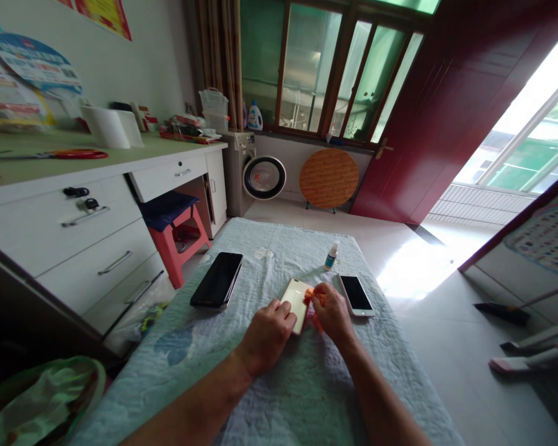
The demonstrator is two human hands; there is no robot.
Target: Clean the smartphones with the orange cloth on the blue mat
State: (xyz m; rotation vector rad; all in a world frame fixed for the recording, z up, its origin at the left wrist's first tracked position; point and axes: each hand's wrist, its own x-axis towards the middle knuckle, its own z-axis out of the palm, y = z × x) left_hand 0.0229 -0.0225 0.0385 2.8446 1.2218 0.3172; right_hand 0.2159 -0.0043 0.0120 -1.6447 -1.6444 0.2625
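Note:
A gold-backed phone [299, 296] lies face down on the quilted cloth, tilted a little. My left hand [270, 334] is closed on its left and lower side, gripping it. With bent fingers, my right hand [331, 310] pinches an orange cloth [309, 293] against the phone's right edge; part of the cloth hangs below the fingers. To the right rests a white phone [356, 295] with a dark screen. A small spray bottle [332, 256] with a blue label stands behind it. On the left, a black phone [219, 279] sits on top of another flat thing, mostly hidden.
The table under the light blue quilted cloth [270, 241] drops off on both sides. Left are a drawer desk [88, 217] and a red stool [179, 235] with a dark cushion. A washing machine [237, 176] with its door open and a round folded tabletop [328, 178] stand behind.

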